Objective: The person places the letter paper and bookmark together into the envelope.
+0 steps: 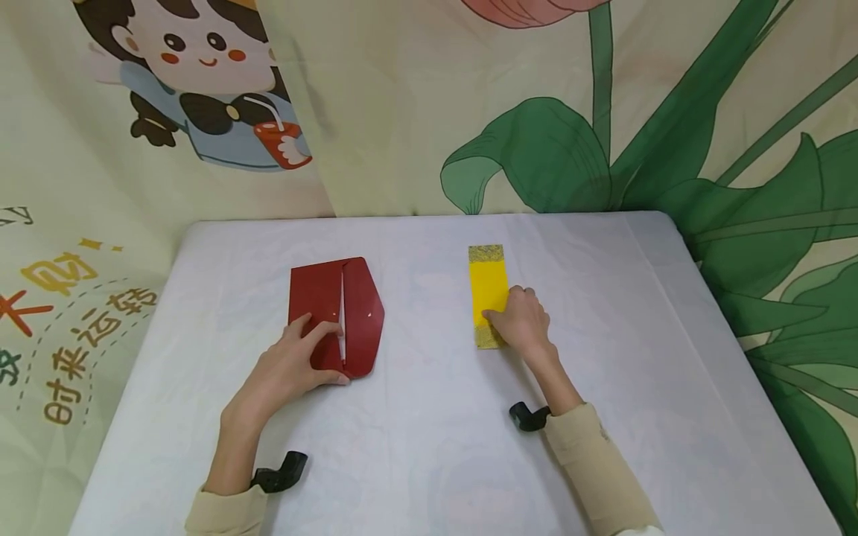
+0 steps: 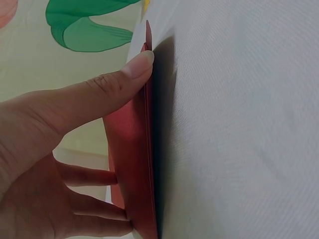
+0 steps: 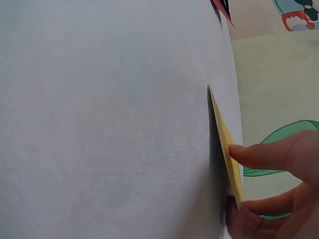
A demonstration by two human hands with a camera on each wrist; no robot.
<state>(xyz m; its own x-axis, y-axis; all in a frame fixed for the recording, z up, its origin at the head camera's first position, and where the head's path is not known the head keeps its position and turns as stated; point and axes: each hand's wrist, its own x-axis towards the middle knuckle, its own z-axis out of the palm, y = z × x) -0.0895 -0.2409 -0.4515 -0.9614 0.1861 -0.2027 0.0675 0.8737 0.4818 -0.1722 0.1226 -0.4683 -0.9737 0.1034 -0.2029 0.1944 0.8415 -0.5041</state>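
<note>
On a white-covered counter (image 1: pixel 429 432), a person's left hand (image 1: pixel 284 368) holds a red envelope (image 1: pixel 315 286), thumb at its near edge, fingers spread over its face. Well apart, to the right, the right hand (image 1: pixel 526 320) pinches a yellow paper strip (image 1: pixel 488 285) with speckled ends.
</note>
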